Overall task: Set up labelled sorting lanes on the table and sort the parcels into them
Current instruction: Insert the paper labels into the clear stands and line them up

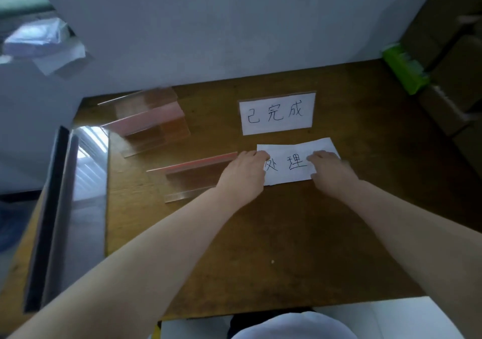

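A white paper label [289, 165] with handwritten characters lies flat on the brown wooden table [287, 247]. My left hand [243, 173] pinches its left edge and my right hand [330, 170] pinches its right edge. Just left of my left hand stands a clear acrylic sign holder [194, 178] with nothing in it. Behind the loose label, a second handwritten label [277, 113] stands inside its own clear holder. No parcels can be made out on the table.
A stack of several clear sign holders [154, 120] sits at the back left. A clear sheet with dark rails [65, 208] leans at the left edge. A green box [404, 68] and cardboard boxes [453, 77] stand at the right. A white wall backs the table.
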Available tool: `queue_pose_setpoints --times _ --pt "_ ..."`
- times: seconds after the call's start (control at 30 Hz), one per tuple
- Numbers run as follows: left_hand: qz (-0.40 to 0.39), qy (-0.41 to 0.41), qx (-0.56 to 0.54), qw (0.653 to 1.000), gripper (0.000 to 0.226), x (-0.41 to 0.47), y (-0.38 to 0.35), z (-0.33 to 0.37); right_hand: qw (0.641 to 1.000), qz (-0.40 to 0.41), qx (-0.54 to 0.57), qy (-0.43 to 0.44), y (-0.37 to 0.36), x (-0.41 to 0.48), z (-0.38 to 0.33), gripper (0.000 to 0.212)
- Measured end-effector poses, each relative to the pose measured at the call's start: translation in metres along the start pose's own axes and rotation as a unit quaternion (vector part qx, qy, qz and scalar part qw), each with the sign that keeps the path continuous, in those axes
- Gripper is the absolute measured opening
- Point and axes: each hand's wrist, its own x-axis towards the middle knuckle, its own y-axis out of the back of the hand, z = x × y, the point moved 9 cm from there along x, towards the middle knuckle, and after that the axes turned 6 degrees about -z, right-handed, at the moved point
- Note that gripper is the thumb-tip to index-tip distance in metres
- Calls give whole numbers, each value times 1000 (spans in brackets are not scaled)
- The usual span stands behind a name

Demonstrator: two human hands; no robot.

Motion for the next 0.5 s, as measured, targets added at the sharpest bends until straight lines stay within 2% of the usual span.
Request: queue_pose_setpoints --times 0.13,0.3,0.5 --pt "-80 35 41 995 42 37 -33 18 999 -5 -19 29 -3 5 20 52" --pt "-113 93 79 986 63 71 -49 13 997 -24 -12 68 -14 1 36 50" --pt "-133 124 108 977 79 82 -57 3 996 1 -33 87 -11 -2 39 47"
